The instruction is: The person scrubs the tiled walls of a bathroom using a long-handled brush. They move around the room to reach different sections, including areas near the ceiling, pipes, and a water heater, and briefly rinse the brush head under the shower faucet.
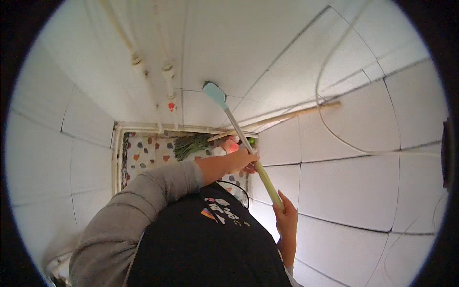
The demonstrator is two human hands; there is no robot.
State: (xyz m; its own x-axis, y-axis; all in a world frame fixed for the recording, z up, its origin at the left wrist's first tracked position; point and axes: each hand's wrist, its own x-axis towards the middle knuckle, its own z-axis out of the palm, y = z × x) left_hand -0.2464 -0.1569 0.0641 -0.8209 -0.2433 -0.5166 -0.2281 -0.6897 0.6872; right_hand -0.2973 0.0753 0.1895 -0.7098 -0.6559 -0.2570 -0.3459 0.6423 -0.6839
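Observation:
Both my hands are closed around a long-handled tool that looks like a cleaning brush [237,126]. It has a flat light-blue head, a metal shaft and a pale green handle. Its head is up against the white wall, with something dark showing at its edges; I cannot tell whether that is bristles or a mark on the wall. My left hand [230,161] grips where shaft and handle meet. Lower on the green handle, near its end, is my right hand [286,217]. The tool slants up and to the left.
White pipes [168,76], one with a red spot, run down the wall at left. A wooden-handled broom with green bristles [191,145] leans in the corner, beside pink and white items [231,146] on the patterned floor [143,155]. A pale hose [330,129] loops along the tiled right wall.

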